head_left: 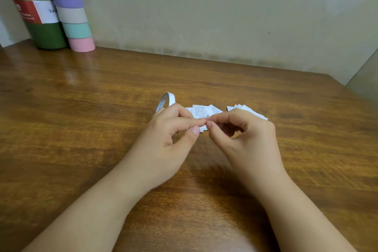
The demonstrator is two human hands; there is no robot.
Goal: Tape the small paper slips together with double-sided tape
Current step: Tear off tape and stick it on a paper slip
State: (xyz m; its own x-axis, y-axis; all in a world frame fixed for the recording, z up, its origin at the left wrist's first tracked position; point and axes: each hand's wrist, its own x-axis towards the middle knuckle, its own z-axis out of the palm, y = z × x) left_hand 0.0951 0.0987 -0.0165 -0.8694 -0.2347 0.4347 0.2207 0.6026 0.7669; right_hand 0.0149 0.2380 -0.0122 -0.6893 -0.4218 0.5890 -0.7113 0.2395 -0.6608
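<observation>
A white roll of double-sided tape (167, 100) stands on edge behind my left hand (171, 129), which curls round its lower part. My left thumb and forefinger meet my right hand's (241, 131) thumb and forefinger at a small white tape end (207, 118), pinched between both hands. Small printed paper slips (201, 111) lie in a loose pile on the wooden table (102, 98) just beyond the fingertips. A second fan of slips (248, 110) lies behind my right hand, partly hidden by it.
A dark green bottle (34, 6) with a red and white label stands at the back left corner. Beside it rises a stack of pastel tape rolls (71, 10). A beige wall runs along the table's far edge; the table's right edge is near.
</observation>
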